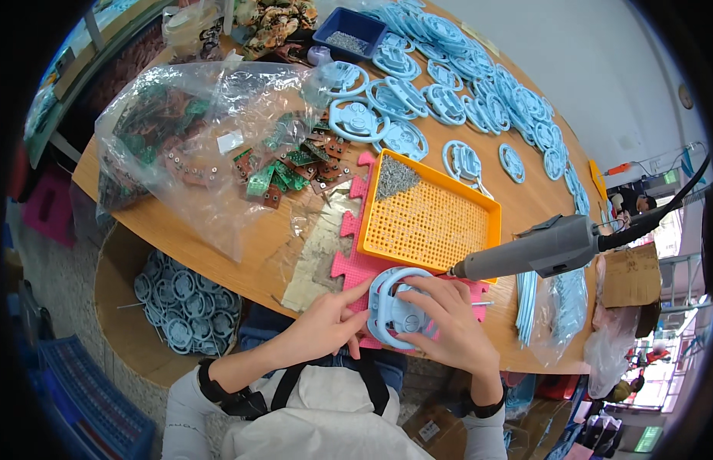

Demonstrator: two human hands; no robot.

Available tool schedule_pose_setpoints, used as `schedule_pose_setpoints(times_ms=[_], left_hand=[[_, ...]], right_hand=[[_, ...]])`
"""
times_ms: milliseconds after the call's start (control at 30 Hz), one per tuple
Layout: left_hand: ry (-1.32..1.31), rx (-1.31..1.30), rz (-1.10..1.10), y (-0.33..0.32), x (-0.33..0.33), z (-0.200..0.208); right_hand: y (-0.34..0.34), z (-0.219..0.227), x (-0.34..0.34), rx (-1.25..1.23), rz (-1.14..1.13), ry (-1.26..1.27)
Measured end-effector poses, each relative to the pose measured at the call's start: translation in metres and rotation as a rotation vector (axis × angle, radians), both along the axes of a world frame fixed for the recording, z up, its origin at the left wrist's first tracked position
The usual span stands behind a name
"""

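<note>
Now my left hand (pixel 322 327) and right hand (pixel 457 322) hold one light-blue plastic toy wheel (pixel 403 313) pinched at five o'clock. I guess it's not done; loose blue wheels (pixel 440 32) lie at one o'clock, more in the brown cardboard box (pixel 113 295) at eight.

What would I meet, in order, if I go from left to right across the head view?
Pink plastic stool → open cardboard box → left hand → held light-blue plastic steering wheel → right hand → bundle of light-blue sticks → brown cardboard carton.
</note>
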State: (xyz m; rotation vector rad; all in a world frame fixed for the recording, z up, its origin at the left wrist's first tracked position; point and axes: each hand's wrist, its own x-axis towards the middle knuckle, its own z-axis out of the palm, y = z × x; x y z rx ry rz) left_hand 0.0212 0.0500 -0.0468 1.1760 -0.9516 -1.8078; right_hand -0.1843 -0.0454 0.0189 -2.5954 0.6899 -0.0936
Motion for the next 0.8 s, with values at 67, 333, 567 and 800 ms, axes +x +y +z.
schedule_pose_setpoints(times_ms=[67, 333, 567, 800], left_hand=[[-0.004, -0.005, 0.000, 0.000, 0.002, 0.001], [-0.005, -0.044, 0.015, 0.002, 0.002, 0.000], [0.093, 0.051, 0.058, -0.001, 0.001, 0.003], [-0.125, 0.027, -0.081, -0.024, 0.005, 0.006]], right_hand=[[0.000, -0.001, 0.006, 0.004, 0.013, 0.003], [0.000, -0.009, 0.009, 0.010, 0.017, 0.002], [0.000, -0.011, 0.007, 0.000, 0.012, -0.013], [-0.004, -0.017, 0.005, 0.042, 0.027, -0.040]])
